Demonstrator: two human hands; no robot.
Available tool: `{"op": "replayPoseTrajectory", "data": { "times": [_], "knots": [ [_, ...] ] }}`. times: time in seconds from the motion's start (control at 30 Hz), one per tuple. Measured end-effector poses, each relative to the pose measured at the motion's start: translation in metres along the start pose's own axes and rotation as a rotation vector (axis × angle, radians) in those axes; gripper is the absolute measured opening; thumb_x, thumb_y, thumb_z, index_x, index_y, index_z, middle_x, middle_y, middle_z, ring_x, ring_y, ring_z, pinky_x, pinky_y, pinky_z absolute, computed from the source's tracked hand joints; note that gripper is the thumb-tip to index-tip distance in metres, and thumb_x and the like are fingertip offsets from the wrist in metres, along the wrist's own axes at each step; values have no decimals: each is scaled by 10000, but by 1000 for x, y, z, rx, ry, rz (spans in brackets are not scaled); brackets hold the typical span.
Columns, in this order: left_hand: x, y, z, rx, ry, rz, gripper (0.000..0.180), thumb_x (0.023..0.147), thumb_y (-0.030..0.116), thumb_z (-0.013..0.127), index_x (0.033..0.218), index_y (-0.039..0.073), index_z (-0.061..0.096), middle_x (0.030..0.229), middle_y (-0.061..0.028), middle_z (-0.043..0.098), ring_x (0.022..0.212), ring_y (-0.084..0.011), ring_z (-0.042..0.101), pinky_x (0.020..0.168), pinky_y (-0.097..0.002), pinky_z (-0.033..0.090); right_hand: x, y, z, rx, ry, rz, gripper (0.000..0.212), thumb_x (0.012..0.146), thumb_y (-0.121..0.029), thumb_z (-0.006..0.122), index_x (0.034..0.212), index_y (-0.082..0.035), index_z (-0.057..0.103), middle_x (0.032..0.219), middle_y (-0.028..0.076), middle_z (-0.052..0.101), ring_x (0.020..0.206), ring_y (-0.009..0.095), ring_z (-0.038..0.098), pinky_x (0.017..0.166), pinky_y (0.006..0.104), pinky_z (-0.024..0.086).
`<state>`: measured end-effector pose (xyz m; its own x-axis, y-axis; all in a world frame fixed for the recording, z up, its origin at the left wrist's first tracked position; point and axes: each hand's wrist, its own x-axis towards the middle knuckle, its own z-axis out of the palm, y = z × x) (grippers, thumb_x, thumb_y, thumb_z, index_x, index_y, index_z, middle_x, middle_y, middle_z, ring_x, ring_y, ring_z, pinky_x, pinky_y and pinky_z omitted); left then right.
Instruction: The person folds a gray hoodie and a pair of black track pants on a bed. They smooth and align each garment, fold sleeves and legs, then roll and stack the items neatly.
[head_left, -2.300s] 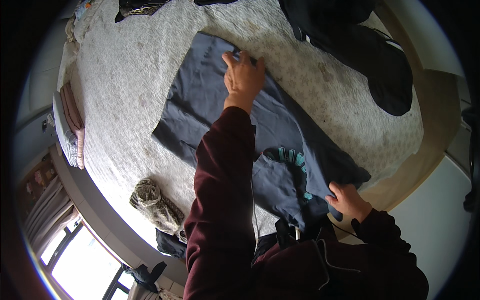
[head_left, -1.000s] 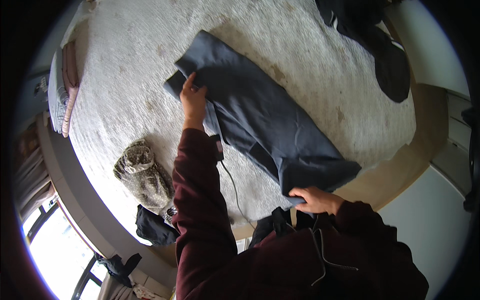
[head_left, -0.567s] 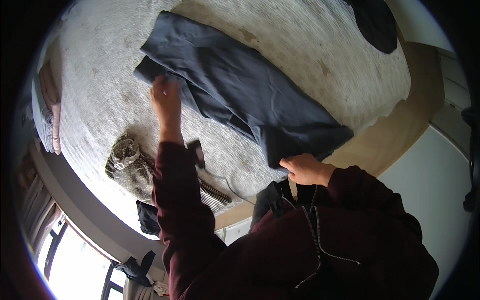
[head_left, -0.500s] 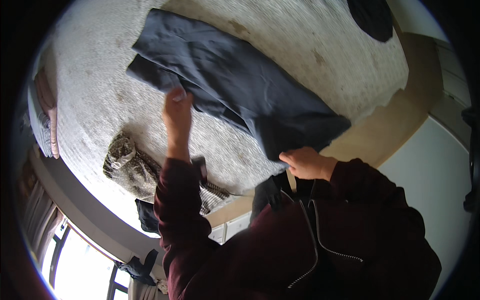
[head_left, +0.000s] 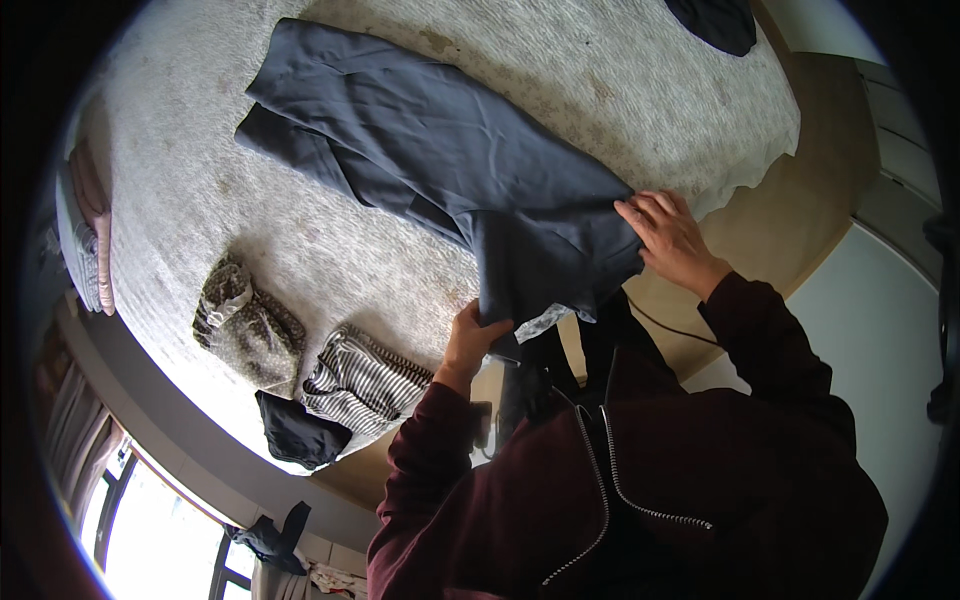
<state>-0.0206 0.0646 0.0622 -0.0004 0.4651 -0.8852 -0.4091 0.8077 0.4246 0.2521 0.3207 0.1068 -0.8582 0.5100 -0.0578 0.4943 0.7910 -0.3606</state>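
A pair of dark blue-grey trousers (head_left: 430, 130) lies stretched across a pale patterned bedspread (head_left: 370, 270). The two leg ends point to the far left, one partly over the other, and the waist end hangs at the near edge of the bed. My left hand (head_left: 474, 342) is closed on the near left corner of the waist end, thumb on top. At the right side of that end, my right hand (head_left: 675, 240) holds the cloth's edge, its fingertips resting on the fabric.
Left of my left hand lie a striped folded garment (head_left: 365, 372), a grey-brown patterned garment (head_left: 250, 330) and a black cloth (head_left: 300, 432). More folded clothes (head_left: 90, 230) sit at the far left. A dark item (head_left: 718, 22) lies at the far right, and a thin cable (head_left: 665, 325) runs near my body.
My left hand has come from beside the trouser legs to the near left waist corner. My right hand has moved from the near edge up to the right side. The striped garment now shows more fully.
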Motion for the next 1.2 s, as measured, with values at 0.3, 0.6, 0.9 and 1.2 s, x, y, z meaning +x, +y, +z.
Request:
{"op": "replayPoseTrajectory", "data": {
  "times": [0.3,0.6,0.9,1.2],
  "knots": [
    [-49,-10,-38,-530,123,76,412,814,-45,636,1216,-58,546,1048,-142,656,949,-232,646,869,-326,527,-54,11,5,99,-145,97,530,767,63,618,1275,-80,569,1005,86,563,919,288,585,835,423,488],
    [-96,14,-17,-411,156,287,683,804,-156,587,1447,30,451,913,-61,638,728,-104,597,702,-222,482,-59,-5,41,-110,-40,45,457,794,-30,648,1245,-89,606,1196,120,557,1081,304,548,945,446,433],
    [-139,102,18,61,408,492,489,776,-88,668,1257,-5,639,849,-22,630,644,-71,547,623,-184,437,-67,31,21,232,1,189,116,847,-50,606,958,-58,639,1061,93,646,1017,330,592,851,436,468],
    [4,151,-56,-336,423,837,485,971,72,581,1385,-107,404,1376,-219,471,1232,-323,548,1048,-402,453,-47,47,35,718,22,640,209,927,-211,646,896,-18,571,734,117,575,662,264,527,620,355,435]
  ]
}}
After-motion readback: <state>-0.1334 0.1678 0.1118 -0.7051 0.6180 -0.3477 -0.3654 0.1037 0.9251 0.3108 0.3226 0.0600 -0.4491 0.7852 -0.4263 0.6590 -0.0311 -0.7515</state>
